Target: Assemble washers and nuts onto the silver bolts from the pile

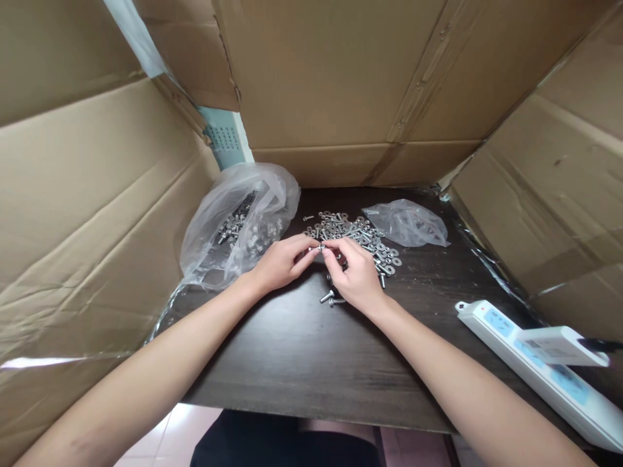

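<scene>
My left hand [281,263] and my right hand [355,272] meet over the dark table [302,350]. Both pinch a small metal bolt [320,247] between their fingertips, left from the left, right from the right. Just behind them lies a loose pile of metal bolts and washers [355,232]. A few more bolts [331,298] lie under my right wrist. At the left stands a clear plastic bag of bolts [233,227], its mouth open.
A smaller crumpled plastic bag [409,222] lies at the back right. A white power strip [545,363] sits at the table's right front. Cardboard walls [341,84] enclose the table at the left, back and right.
</scene>
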The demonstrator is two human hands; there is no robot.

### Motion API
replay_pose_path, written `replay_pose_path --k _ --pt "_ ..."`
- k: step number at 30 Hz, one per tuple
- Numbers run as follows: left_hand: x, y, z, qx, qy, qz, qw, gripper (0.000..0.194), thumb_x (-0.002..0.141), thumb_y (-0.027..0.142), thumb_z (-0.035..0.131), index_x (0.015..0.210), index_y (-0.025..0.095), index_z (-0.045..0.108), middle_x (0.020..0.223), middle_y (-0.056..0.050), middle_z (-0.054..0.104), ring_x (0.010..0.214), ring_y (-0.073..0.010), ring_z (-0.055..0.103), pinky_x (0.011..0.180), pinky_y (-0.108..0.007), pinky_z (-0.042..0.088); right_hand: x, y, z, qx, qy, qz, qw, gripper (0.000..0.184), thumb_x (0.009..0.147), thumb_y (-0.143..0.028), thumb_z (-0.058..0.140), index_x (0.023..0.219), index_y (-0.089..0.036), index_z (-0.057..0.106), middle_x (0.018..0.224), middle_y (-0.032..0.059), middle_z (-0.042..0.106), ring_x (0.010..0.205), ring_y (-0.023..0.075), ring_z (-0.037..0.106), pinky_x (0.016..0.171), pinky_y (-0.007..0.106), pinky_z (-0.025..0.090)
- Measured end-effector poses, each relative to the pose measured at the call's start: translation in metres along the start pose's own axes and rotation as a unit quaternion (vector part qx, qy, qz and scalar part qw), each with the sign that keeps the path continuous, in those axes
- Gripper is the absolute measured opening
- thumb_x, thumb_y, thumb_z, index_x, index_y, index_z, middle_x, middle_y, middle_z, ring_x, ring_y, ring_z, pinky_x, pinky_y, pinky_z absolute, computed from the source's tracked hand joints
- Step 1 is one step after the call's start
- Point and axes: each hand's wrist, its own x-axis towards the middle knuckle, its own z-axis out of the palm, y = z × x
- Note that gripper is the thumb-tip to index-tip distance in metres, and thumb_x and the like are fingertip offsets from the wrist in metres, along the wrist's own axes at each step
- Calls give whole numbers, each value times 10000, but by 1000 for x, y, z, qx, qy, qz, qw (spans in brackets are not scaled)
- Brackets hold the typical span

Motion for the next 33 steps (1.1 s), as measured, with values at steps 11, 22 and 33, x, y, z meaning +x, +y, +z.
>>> replay_pose_path --k 11,22,33 --pt "0 -3 1 -13 -18 1 1000 293 1090 347 451 1064 173 685 938 -67 689 845 -189 636 791 -308 495 1 4 0 -2 3 -47 999 236 1019 -159 547 1153 -223 730 1042 71 748 967 238 703 866 405 593" --pt "0 -1 0 -10 -2 2 1000 260 1077 334 483 1084 177 690 952 -60 696 830 -178 644 765 -288 494 1 4 -2 -24 9 -25 999 88 1010 -237 638 981 -198 712 857 49 714 806 219 653 746 355 526" --pt "-2 2 0 37 11 54 998 233 1073 290 493 1138 174 685 914 -45 661 764 -151 604 695 -254 455 1 -2 0 33 -13 16 999 300 1058 -286 526 772 -224 462 717 -4 507 671 163 499 633 308 380"
